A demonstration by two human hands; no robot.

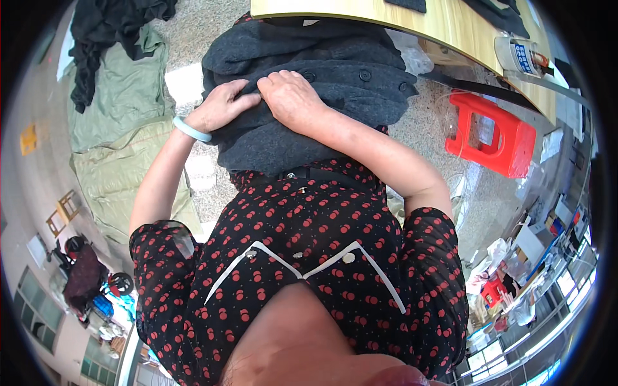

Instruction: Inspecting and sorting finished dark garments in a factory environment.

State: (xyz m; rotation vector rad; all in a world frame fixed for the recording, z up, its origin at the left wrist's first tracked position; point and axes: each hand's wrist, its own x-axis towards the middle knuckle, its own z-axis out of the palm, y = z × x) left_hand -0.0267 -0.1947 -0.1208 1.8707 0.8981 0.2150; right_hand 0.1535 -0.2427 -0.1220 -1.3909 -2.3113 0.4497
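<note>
A dark grey wool coat [270, 151] lies bunched across my lap, with several round dark buttons along its folded edge. My left hand [222, 108], with a pale bangle [192, 130] at the wrist, grips the cloth at the coat's left part; its thumb points toward the other hand. Just to the right, my right hand [291, 100] is closed on the same stretch of fabric, knuckles up and fingers bent. The two hands nearly meet. Folds of the coat hide some of the fingertips.
A wooden table [347, 11] stands ahead, bearing dark cloth pieces and a white container [517, 56]. On the right is a red plastic stool [492, 133]. Light green padded cloth [129, 170] lies at left, with a black garment [106, 45] on its far end.
</note>
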